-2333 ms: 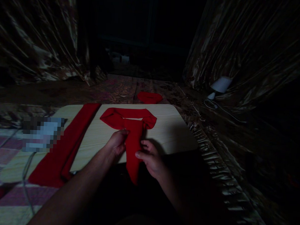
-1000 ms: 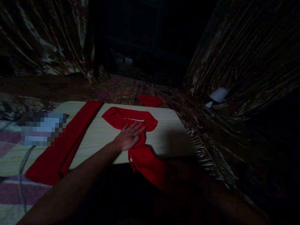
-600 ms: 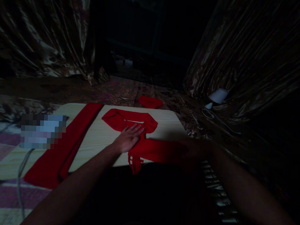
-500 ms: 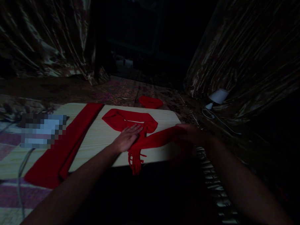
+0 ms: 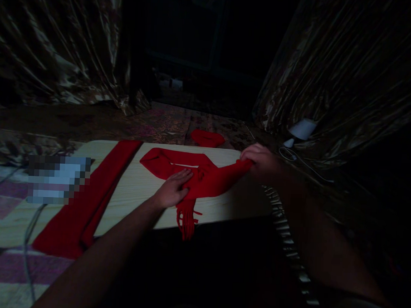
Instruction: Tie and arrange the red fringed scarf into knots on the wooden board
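A red fringed scarf (image 5: 214, 184) lies looped on a pale wooden tabletop (image 5: 132, 194), its tassels hanging toward the near edge. My left hand (image 5: 172, 189) rests flat on the scarf beside the loop, fingers stretched out. At the table's right end, my right hand (image 5: 261, 162) is closed around one end of the scarf and holds it up and away to the right. That stretch runs slanted between my two hands. Across the left part of the table lies a long folded red cloth (image 5: 87, 199).
Another red cloth piece (image 5: 208, 138) lies beyond the far table edge. A blurred-out object (image 5: 57, 179) sits at the left, with a grey cable (image 5: 27, 255) below it. A small white lamp (image 5: 302, 129) stands at the right near patterned curtains (image 5: 346, 55). The room is dark.
My right hand has moved up and slightly away from me, drawing the scarf's end with it. The held stretch looks wider and less draped. My left hand has stayed in nearly the same place.
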A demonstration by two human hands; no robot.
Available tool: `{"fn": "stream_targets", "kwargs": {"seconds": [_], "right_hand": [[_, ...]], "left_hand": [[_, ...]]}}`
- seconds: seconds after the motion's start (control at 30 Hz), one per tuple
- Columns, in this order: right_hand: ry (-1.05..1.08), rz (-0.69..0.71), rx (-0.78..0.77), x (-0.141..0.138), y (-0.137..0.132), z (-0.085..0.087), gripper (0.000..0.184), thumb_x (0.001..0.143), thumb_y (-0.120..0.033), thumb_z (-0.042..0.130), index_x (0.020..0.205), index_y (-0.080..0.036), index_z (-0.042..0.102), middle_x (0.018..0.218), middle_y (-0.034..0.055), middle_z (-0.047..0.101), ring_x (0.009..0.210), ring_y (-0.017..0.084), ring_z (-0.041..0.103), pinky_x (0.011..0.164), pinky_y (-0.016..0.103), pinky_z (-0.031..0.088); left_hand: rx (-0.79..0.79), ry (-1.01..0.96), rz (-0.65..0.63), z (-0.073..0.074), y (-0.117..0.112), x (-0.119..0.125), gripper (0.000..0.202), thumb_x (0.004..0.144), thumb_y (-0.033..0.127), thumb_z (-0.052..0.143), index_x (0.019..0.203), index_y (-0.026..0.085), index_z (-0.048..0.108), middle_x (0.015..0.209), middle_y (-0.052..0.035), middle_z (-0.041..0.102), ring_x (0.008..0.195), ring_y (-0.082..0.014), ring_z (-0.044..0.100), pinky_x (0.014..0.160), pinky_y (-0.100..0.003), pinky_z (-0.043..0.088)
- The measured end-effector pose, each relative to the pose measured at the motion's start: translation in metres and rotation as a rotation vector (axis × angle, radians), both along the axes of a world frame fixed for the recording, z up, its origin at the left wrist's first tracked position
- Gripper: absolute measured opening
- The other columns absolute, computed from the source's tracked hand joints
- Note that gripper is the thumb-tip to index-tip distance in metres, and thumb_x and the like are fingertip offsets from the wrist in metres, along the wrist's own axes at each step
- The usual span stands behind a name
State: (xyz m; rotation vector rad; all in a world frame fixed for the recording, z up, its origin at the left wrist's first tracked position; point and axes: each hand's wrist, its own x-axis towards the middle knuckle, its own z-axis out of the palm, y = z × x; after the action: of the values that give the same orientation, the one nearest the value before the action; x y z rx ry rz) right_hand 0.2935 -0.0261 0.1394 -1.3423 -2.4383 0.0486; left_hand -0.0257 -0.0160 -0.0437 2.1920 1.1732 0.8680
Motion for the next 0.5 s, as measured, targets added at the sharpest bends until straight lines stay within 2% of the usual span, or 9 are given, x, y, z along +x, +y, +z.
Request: {"fn": "stream_targets", "kwargs": {"seconds": [0.03,0.1,0.13,0.17,0.27,0.33,0.43,0.5], "right_hand": [[-0.068,0.003,-0.068,0.002,-0.006,-0.012,0.023,0.077,-0.003,0.055,0.088,-0.013,0.072,0.100,0.0111,0.069,0.101,0.023,0.059,0.090,0.038,0.040],[-0.207,-0.027,-0.333,0.008,-0.018,-0.042,0.021,0.074,-0.003,0.062,0.090,-0.012,0.072,0.093,0.0108,0.070,0.086,0.021,0.061,0.080,0.034,0.042],[-0.261,-0.040,-0.472,0.012,-0.024,-0.057,0.026,0.067,-0.003,0.069,0.091,-0.012,0.073,0.092,0.0102,0.071,0.083,0.022,0.062,0.078,0.034,0.044],[-0.283,-0.024,-0.548,0.016,-0.029,-0.070,0.033,0.064,-0.004,0.073,0.095,-0.014,0.074,0.097,0.0101,0.071,0.085,0.023,0.063,0.079,0.034,0.045],[-0.254,-0.027,-0.410,0.029,-0.038,-0.099,0.051,0.066,-0.005,0.071,0.116,-0.017,0.071,0.128,0.0142,0.064,0.117,0.030,0.058,0.100,0.038,0.043],[-0.253,-0.152,-0.290,0.036,-0.039,-0.110,0.060,0.071,-0.004,0.067,0.130,-0.018,0.065,0.144,0.0168,0.053,0.133,0.031,0.047,0.110,0.042,0.035],[-0.194,-0.388,-0.226,0.040,-0.033,-0.126,0.064,0.080,-0.004,0.057,0.143,-0.018,0.055,0.149,0.0185,0.047,0.135,0.030,0.046,0.113,0.043,0.034],[-0.107,-0.416,-0.228,0.036,-0.028,-0.141,0.055,0.087,-0.005,0.049,0.140,-0.015,0.058,0.144,0.0183,0.054,0.131,0.027,0.052,0.111,0.041,0.037]], "left_hand": [[0.003,0.008,-0.003,0.000,0.000,0.000,0.067,0.081,0.033,0.056,0.146,0.017,0.052,0.156,-0.0107,0.041,0.148,-0.0277,0.032,0.124,-0.048,0.020],[0.003,0.013,-0.004,0.001,0.000,0.001,0.068,0.081,0.037,0.060,0.147,0.018,0.052,0.157,-0.0107,0.041,0.149,-0.0290,0.031,0.124,-0.048,0.019],[0.001,0.017,-0.001,0.001,-0.001,0.001,0.069,0.082,0.041,0.062,0.146,0.018,0.052,0.157,-0.0113,0.041,0.149,-0.0299,0.031,0.124,-0.048,0.019],[0.000,0.025,0.004,0.002,-0.001,0.001,0.070,0.082,0.045,0.063,0.146,0.018,0.052,0.157,-0.0123,0.040,0.149,-0.0308,0.031,0.124,-0.049,0.019],[0.013,0.082,0.013,0.004,-0.003,0.002,0.077,0.083,0.056,0.063,0.148,0.017,0.050,0.159,-0.0142,0.037,0.149,-0.0320,0.028,0.124,-0.049,0.018],[0.028,0.127,0.010,0.004,-0.004,0.003,0.081,0.083,0.060,0.061,0.150,0.018,0.046,0.160,-0.0140,0.035,0.150,-0.0317,0.026,0.124,-0.050,0.018],[0.055,0.172,0.001,0.004,-0.005,0.003,0.085,0.083,0.063,0.060,0.153,0.018,0.042,0.161,-0.0148,0.031,0.151,-0.0330,0.024,0.123,-0.052,0.018],[0.093,0.216,-0.002,0.002,-0.006,0.003,0.088,0.082,0.065,0.061,0.153,0.017,0.041,0.161,-0.0160,0.031,0.151,-0.0351,0.023,0.122,-0.055,0.018]]}}
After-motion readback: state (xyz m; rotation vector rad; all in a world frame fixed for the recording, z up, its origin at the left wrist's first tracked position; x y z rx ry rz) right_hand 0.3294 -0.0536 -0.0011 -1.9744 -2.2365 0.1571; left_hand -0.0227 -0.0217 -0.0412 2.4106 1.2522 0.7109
